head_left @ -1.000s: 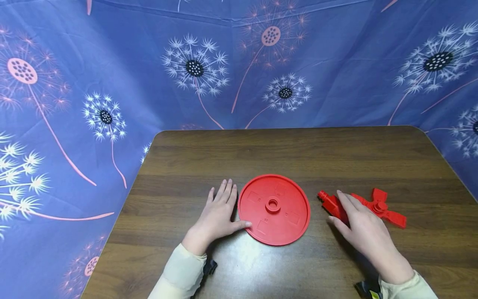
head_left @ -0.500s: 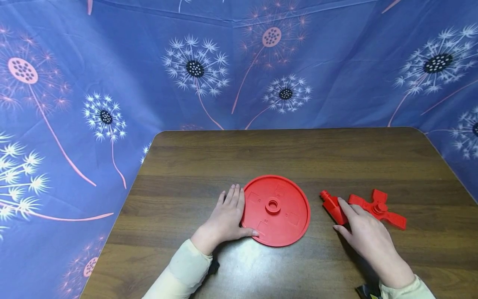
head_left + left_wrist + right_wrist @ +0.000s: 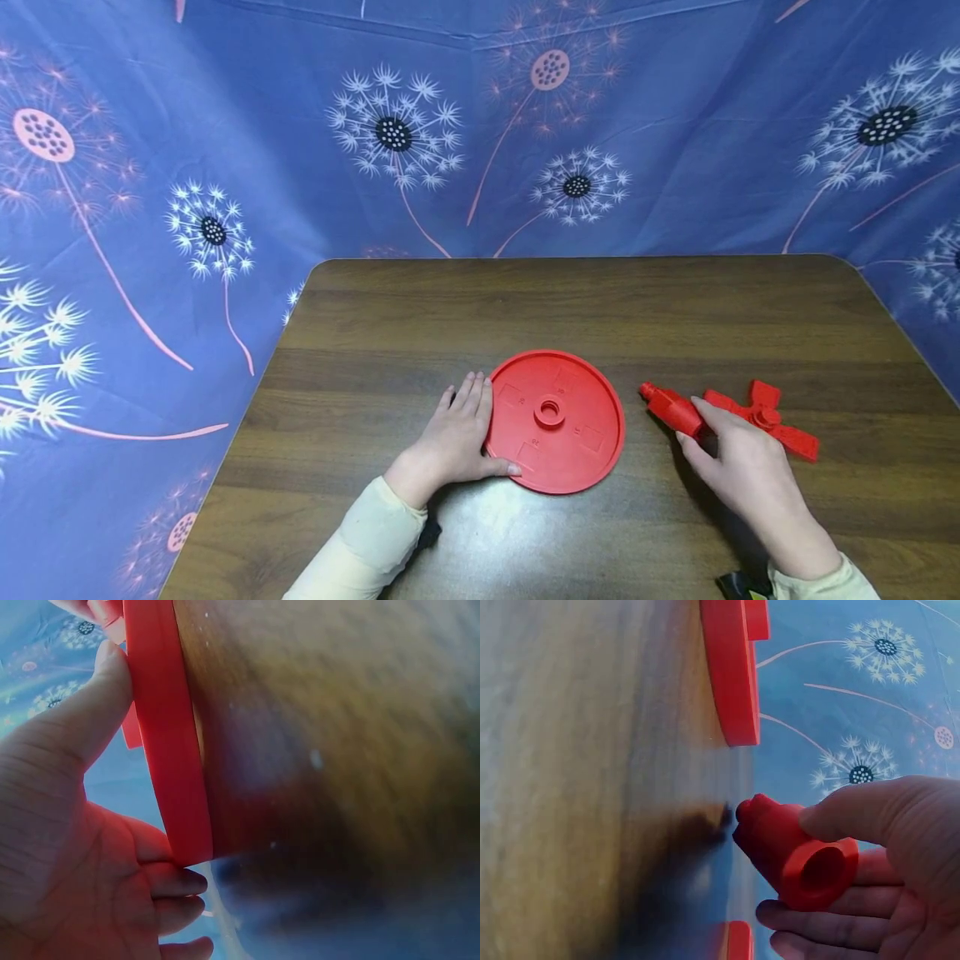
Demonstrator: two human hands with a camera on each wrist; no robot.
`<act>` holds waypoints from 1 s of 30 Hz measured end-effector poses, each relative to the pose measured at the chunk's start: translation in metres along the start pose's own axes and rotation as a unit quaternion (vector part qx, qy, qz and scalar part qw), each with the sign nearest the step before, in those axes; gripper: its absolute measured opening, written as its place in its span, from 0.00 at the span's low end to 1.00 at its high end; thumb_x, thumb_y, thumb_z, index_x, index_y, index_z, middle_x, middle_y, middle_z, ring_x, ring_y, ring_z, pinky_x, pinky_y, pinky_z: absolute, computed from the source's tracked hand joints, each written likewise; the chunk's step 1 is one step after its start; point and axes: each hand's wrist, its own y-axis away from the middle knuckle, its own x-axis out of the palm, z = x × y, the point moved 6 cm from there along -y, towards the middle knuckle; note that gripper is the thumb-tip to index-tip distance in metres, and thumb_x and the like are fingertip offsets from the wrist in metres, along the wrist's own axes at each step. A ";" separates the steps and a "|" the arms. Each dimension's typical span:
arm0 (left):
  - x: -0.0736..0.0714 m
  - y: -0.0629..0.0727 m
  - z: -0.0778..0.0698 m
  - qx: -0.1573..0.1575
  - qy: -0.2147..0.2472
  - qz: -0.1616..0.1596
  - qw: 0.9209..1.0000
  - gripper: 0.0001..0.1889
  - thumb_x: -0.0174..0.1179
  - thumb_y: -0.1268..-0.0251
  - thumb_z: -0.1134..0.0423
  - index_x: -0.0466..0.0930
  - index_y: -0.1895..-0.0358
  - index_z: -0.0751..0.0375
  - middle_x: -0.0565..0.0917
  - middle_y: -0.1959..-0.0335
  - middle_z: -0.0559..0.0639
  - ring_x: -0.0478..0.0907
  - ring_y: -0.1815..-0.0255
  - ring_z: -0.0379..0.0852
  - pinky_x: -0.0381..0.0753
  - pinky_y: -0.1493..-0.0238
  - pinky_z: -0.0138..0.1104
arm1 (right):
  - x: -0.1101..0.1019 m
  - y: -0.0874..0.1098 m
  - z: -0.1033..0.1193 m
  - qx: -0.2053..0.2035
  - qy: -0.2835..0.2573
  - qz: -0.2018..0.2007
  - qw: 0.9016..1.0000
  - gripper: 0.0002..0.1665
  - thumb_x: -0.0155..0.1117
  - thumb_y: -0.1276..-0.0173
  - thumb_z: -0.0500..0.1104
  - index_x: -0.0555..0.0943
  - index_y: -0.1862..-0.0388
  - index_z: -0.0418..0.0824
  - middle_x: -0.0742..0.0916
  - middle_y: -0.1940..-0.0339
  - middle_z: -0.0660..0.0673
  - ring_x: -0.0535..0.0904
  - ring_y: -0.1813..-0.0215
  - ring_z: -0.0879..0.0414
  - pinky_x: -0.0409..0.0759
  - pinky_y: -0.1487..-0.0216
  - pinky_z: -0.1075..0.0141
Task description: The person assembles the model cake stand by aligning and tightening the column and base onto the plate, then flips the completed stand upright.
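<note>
Pale sleeves (image 3: 375, 533) nearest; left hand (image 3: 453, 446) flat-ish, fingers straight along the left rim of the red disc (image 3: 558, 454), thumb out over that rim; right hand (image 3: 753, 471) partly closed, pinching the red hollow piece (image 3: 673, 412) between thumb and fingers, narrow tip toward the tabletop's (image 3: 570, 308) far left corner; disc lies flat mid-tabletop, well apart from the far edge; red three-armed piece (image 3: 767, 417) just past right hand, toward the right edge; blue dandelion-print cloth (image 3: 292, 100) behind far edge.
</note>
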 end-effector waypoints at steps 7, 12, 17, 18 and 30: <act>0.001 -0.001 0.000 -0.002 0.010 0.008 1.000 0.64 0.58 0.50 0.24 0.47 0.24 0.72 0.51 0.23 0.66 0.45 0.22 0.59 0.52 0.26 0.50 | -0.012 -0.006 0.008 0.012 -0.032 -0.053 0.998 0.28 0.73 0.50 0.39 0.80 0.48 0.37 0.84 0.74 0.43 0.61 0.83 0.63 0.59 0.82 0.66; 0.002 -0.001 0.001 -0.002 0.025 0.010 1.000 0.64 0.59 0.50 0.25 0.46 0.24 0.73 0.50 0.23 0.67 0.44 0.22 0.59 0.52 0.26 0.50 | -0.017 -0.015 0.020 0.007 -0.078 -0.067 0.995 0.28 0.74 0.51 0.38 0.81 0.48 0.41 0.87 0.68 0.42 0.63 0.84 0.66 0.59 0.83 0.68; 0.003 -0.001 0.001 -0.004 0.054 0.013 0.998 0.64 0.61 0.51 0.26 0.45 0.24 0.72 0.49 0.23 0.67 0.43 0.22 0.59 0.52 0.26 0.48 | -0.013 -0.024 0.037 -0.022 -0.114 -0.066 0.991 0.27 0.75 0.50 0.36 0.82 0.48 0.41 0.87 0.67 0.46 0.77 0.79 0.57 0.66 0.80 0.73; 0.002 0.000 0.001 -0.004 0.059 0.013 0.998 0.64 0.62 0.52 0.26 0.45 0.24 0.72 0.49 0.23 0.67 0.43 0.22 0.59 0.52 0.26 0.48 | -0.012 -0.026 0.040 -0.030 -0.120 -0.066 0.990 0.27 0.75 0.50 0.36 0.82 0.48 0.41 0.87 0.67 0.46 0.79 0.75 0.55 0.67 0.77 0.74; 0.001 0.000 0.000 -0.005 0.076 0.014 0.997 0.64 0.64 0.51 0.28 0.45 0.24 0.73 0.49 0.23 0.67 0.43 0.22 0.59 0.52 0.25 0.46 | 0.003 -0.045 0.072 -0.073 -0.174 -0.001 0.982 0.28 0.75 0.47 0.37 0.81 0.44 0.43 0.85 0.62 0.54 0.77 0.66 0.62 0.74 0.72 0.71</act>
